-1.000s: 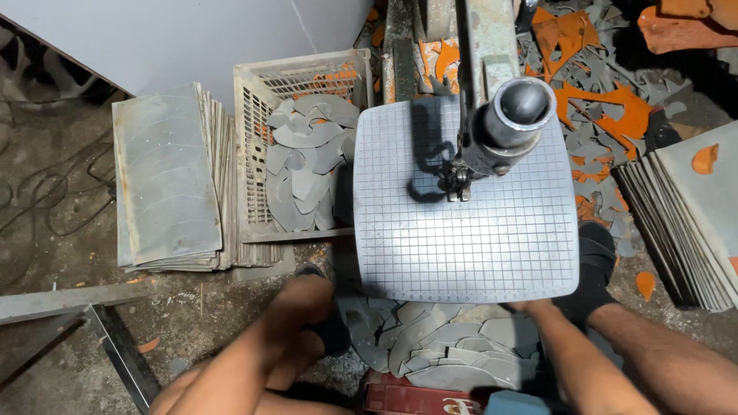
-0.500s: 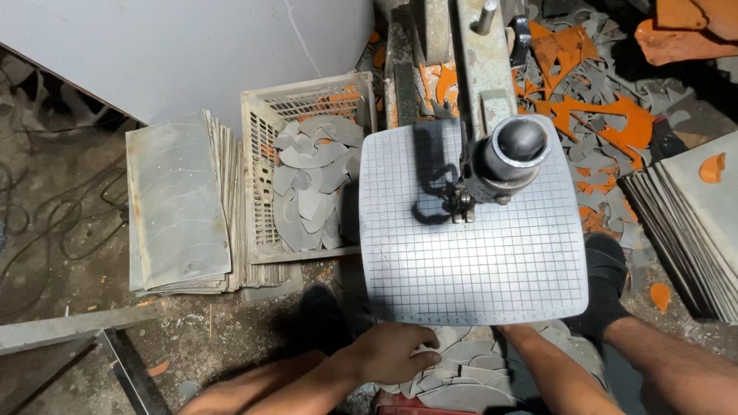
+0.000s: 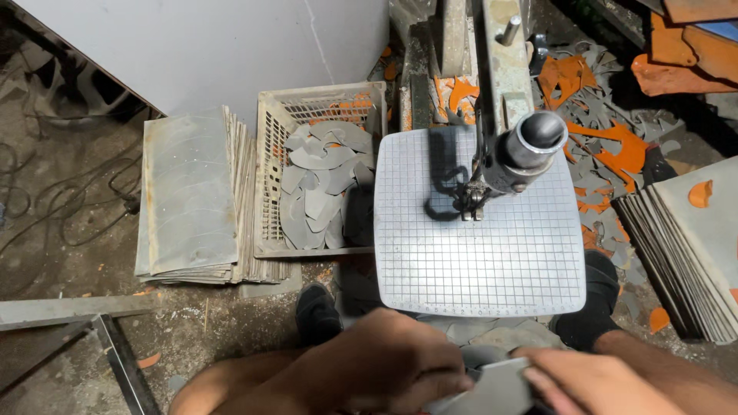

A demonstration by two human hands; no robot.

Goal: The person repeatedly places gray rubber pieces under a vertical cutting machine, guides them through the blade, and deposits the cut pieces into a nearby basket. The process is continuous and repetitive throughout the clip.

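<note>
Seen from above, a square gridded worktop of a cutting machine sits just beyond both hands, with the machine's round dark head over its far half. Far to the left of the hands lies a stack of flat grey sheets; between that stack and the worktop stands a pale plastic crate filled with curved grey cut pieces. Another stack of grey sheets leans well to the right. Orange and grey scraps litter the floor beyond the machine.

At the bottom edge, the left hand and right hand are close together, both closed on a small flat grey piece held below the worktop's near edge.

Judging from this, lifting the piece level and keeping fingertips on its outer edges, away from the machine head, would serve best.

Compared with half a second earlier, the piece is now up in both hands, where the left hand was reaching down among the pieces below.
</note>
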